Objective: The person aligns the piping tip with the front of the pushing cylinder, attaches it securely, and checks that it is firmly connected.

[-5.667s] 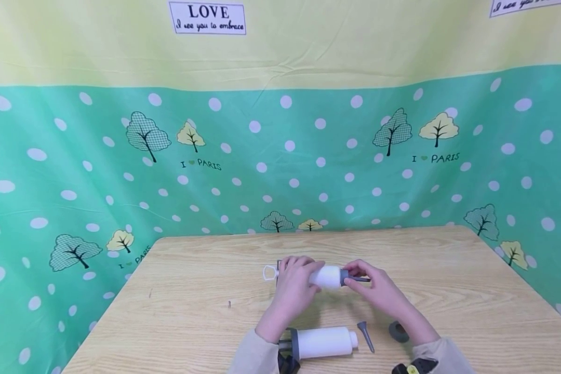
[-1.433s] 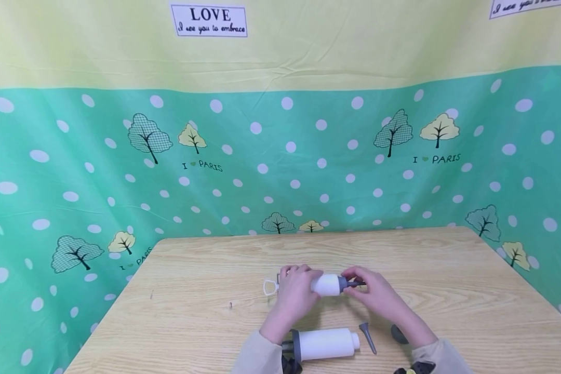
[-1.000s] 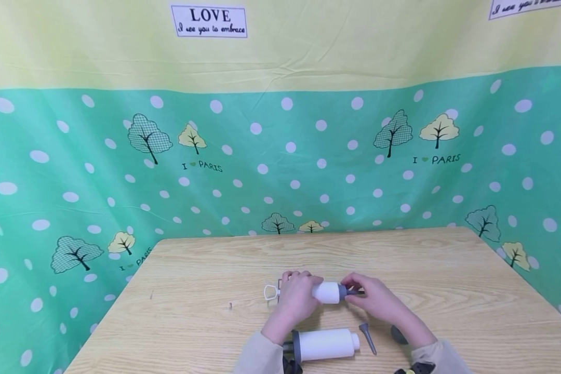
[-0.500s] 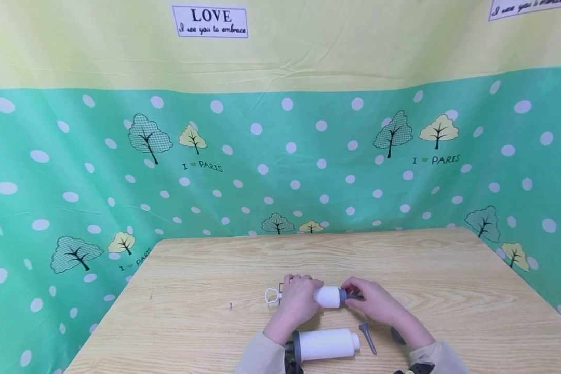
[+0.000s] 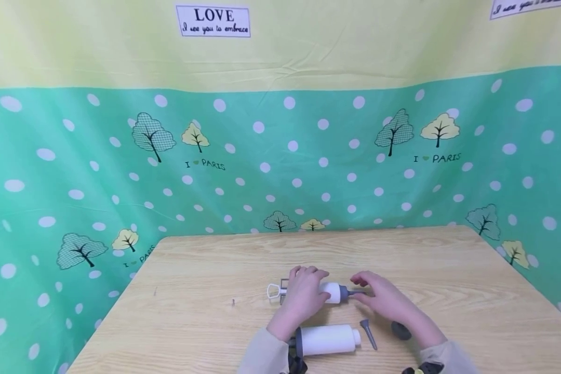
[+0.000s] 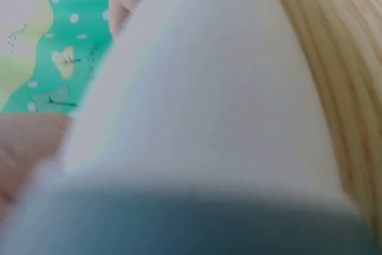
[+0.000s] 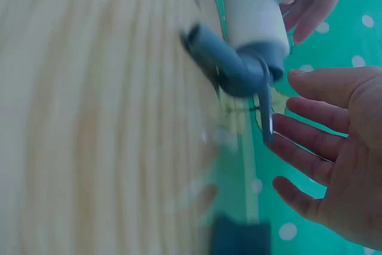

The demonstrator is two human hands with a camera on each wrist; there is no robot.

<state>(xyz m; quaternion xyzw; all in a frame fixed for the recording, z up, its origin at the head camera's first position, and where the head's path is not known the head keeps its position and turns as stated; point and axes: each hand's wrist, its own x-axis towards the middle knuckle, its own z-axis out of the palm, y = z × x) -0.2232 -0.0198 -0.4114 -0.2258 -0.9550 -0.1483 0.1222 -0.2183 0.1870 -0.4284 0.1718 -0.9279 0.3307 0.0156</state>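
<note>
A white syringe-like tube (image 5: 330, 292) has a grey nozzle cap (image 5: 344, 294) on its right end and a white loop handle (image 5: 274, 292) on its left. My left hand (image 5: 304, 292) grips its barrel from above, covering the middle; in the left wrist view the blurred white barrel (image 6: 203, 100) fills most of the picture. I cannot tell if the tube touches the table. My right hand (image 5: 385, 298) is beside the nozzle, fingers spread. In the right wrist view its fingers (image 7: 310, 141) lie straight beside the slim nozzle tip (image 7: 266, 123), around nothing.
Nearer to me lies a second white tube (image 5: 329, 339) with a grey flange, partly behind my left sleeve. A loose tapered grey nozzle (image 5: 368, 333) and a round dark grey piece (image 5: 400, 331) lie to its right. All are on the wooden table (image 5: 205, 332), before a curtain (image 5: 243, 135).
My right hand has let go of the grey nozzle cap and spread its fingers, shifting slightly right. Earlier it pinched the cap. My left hand keeps its grip; the tube has come nearer since the oldest frame.
</note>
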